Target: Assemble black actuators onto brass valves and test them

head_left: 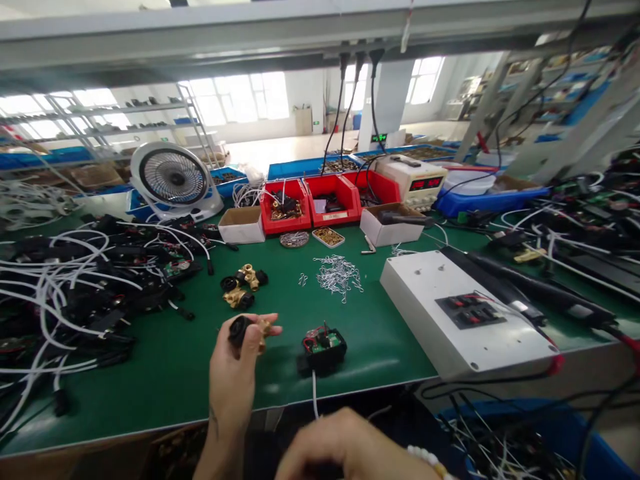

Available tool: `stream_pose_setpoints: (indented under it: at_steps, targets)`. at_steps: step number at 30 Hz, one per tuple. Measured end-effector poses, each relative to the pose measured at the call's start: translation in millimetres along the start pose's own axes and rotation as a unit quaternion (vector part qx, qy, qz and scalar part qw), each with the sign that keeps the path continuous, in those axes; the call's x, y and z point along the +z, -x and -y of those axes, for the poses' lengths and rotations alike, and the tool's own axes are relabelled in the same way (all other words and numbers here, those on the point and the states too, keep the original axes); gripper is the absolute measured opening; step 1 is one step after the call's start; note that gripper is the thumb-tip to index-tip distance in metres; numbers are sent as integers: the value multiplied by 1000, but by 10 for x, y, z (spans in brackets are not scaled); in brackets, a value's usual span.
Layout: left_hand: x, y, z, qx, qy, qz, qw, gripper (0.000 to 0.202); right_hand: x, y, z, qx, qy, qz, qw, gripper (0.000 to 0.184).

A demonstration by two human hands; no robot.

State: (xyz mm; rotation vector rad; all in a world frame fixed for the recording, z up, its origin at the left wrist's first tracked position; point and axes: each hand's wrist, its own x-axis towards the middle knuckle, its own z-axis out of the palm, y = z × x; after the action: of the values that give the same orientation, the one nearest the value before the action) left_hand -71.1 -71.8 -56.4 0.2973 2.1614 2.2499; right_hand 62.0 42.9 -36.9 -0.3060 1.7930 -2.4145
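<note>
My left hand (pixel 235 353) is closed around a brass fitting (pixel 265 327) with a black round end (pixel 240 329), held above the green bench. Two more such brass fittings (pixel 237 297) lie just beyond it. To the right of this hand sits a black housing (pixel 325 347) with its green circuit board and red wires exposed; a white cable runs from it toward me. At the bottom edge of the view, my right hand (pixel 345 443) is below the bench front, its fingers bent downward and their tips out of sight. Whether it holds anything does not show.
A heap of metal clips (pixel 340 275) lies mid-bench. Tangled black units with white cables (pixel 75 287) crowd the left. A grey test box (pixel 465 320) stands at right. Behind are red bins (pixel 333 200), a fan (pixel 175 177) and a power supply (pixel 413 180).
</note>
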Motion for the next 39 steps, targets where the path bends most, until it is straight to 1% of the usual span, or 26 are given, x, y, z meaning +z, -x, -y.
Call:
stream_pose_setpoints:
  at_steps: [1,2,4,5,6,7,8,10,11,13,14,15,18,20,22,23,24,25,26,27,28,29,31,34,37,39]
  targets:
    - [64,109,-67,-1,-3,38,999,46,-42,-15,-36,9,-23,-54,998,31]
    - [133,218,-130,8,-10,90,996,45,-82,-23,-67,13,-58,-106,993,42]
    - [260,395,-236,37,-28,192,980,44,-157,-11,-96,-1,-134,-186,973,64]
    - [306,449,-278,60,-45,233,970,44,-193,11,-90,-15,-159,-207,965,65]
    - [336,477,-315,84,-66,259,960,46,-230,42,-73,-31,-166,-216,962,58]
    - [352,482,-346,107,-95,269,952,49,-268,80,-46,-45,-158,-226,960,49]
    - [356,469,-370,127,-133,260,948,52,-307,123,-14,-57,-145,-237,959,42]
    - [357,412,-386,149,-247,210,934,57,-379,212,50,-76,-121,-254,957,38]
    - [368,383,-375,151,-316,185,918,57,-407,253,76,-82,-114,-260,955,39]
    - [430,342,-312,130,-424,178,879,53,-443,316,112,-87,-110,-274,952,40]
    - [479,330,-266,113,-447,190,866,50,-448,337,123,-86,-113,-277,950,39]
    - [532,318,-215,97,-452,207,862,50,-445,351,131,-83,-118,-280,949,39]
    - [652,260,-82,74,-406,229,882,51,-411,365,147,-74,-133,-284,947,41]
    - [649,197,-41,66,-358,229,902,50,-384,367,153,-59,-137,-285,947,42]
    - [587,141,-47,55,-297,232,925,51,-364,370,158,-41,-145,-279,948,42]
    - [548,125,-64,36,-234,236,942,51,-355,370,162,-32,-151,-275,949,43]
    - [513,121,-89,4,-147,242,959,52,-347,369,168,-21,-157,-267,951,42]
    - [487,127,-119,-36,-44,245,968,52,-339,364,174,-7,-161,-257,953,41]
    - [473,143,-151,-80,62,245,964,53,-330,356,182,13,-163,-245,956,39]
    - [471,167,-182,-119,154,243,950,54,-322,345,190,36,-162,-235,958,38]
    - [480,195,-210,-146,214,236,936,54,-312,331,195,58,-160,-226,959,38]
    - [494,226,-233,-152,234,228,933,54,-302,315,199,77,-158,-222,959,39]
    - [522,287,-259,-119,206,209,949,53,-280,286,200,93,-149,-229,957,44]
    - [518,356,-278,-15,97,197,975,49,-258,257,201,81,-138,-259,953,46]
    - [461,388,-315,75,31,205,975,44,-261,249,217,76,-178,-236,952,44]
    - [424,395,-354,109,7,207,972,41,-270,253,223,76,-209,-205,953,41]
